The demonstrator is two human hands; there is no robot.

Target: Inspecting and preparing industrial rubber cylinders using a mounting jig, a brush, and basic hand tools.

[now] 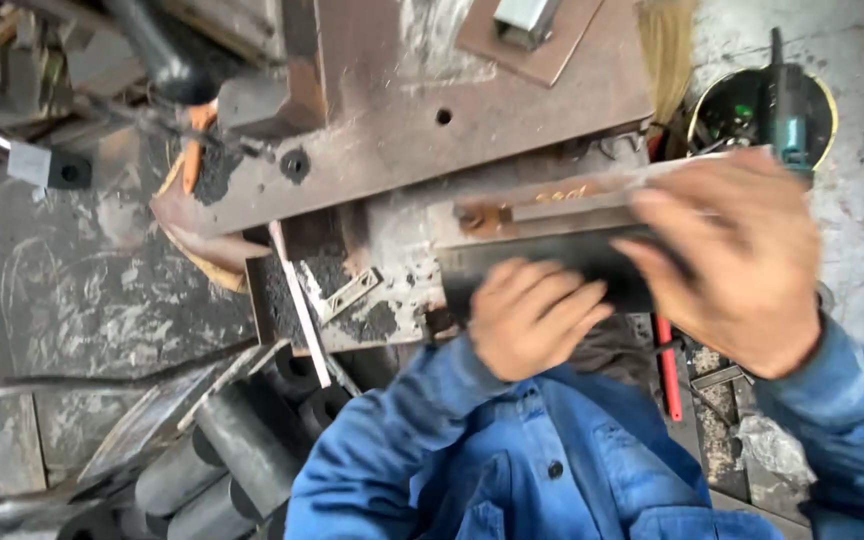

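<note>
Item: long steel angle bar [552, 215], rusted on its upper face and dark on its lower face, lying crosswise over the front edge of the worktop [392, 130], a heavy, scarred brown steel plate with drilled holes.

Left hand [530, 318]: fingers curled, clenched on the near, dark face of the bar from below, knuckles toward the camera.

Right hand [742, 255]: fingers spread and laid over the bar's right-hand end, grasping it from above; that end is hidden beneath the palm. Both sleeves are blue work cloth.

Surroundings:
- Smaller rust-brown plate [537, 45] at the far edge of the worktop, carrying a short grey box section.
- Black bucket with yellow rim [762, 110] on the concrete floor to the right, an upright tool with a green body standing in it.
- Straw broom bristles [667, 50] just beside the bucket.
- Red rod [667, 365] below the bar, near the right forearm.
- Stack of dark round bars [232, 460] at lower left.
- Orange-handled tool [192, 150] at the worktop's left end, partly covered.
</note>
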